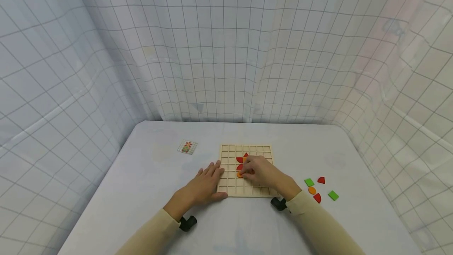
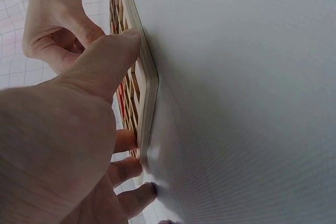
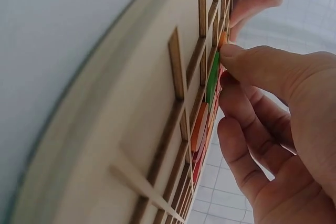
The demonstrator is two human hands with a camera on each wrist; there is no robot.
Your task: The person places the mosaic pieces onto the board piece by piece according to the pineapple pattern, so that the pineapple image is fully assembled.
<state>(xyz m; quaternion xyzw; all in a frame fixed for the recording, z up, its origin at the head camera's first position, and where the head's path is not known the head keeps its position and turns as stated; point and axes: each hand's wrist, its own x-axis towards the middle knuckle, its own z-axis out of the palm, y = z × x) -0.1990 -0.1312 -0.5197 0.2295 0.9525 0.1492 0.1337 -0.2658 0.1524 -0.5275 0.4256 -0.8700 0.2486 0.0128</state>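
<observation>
A wooden grid board (image 1: 231, 190) lies on the table with red pieces (image 1: 240, 160) set in its cells. My right hand (image 1: 262, 170) reaches over the board and pinches an orange round piece (image 1: 239, 175) low in the grid. At the thumb tip in the right wrist view, an orange edge (image 3: 223, 39) shows beside a green piece (image 3: 212, 80). Part of the pattern is hidden under that hand. My left hand (image 1: 205, 185) rests along the board's left edge, fingers spread; its thumb (image 2: 113, 56) lies on the near rim in the left wrist view.
Loose pieces lie right of the board: green squares (image 1: 333, 195), red quarter-round pieces (image 1: 317, 198) and an orange disc (image 1: 312, 190). A small pattern card (image 1: 187, 147) with a flower picture is at the back left. Gridded white curtains (image 1: 212, 50) surround the white table (image 1: 148, 160).
</observation>
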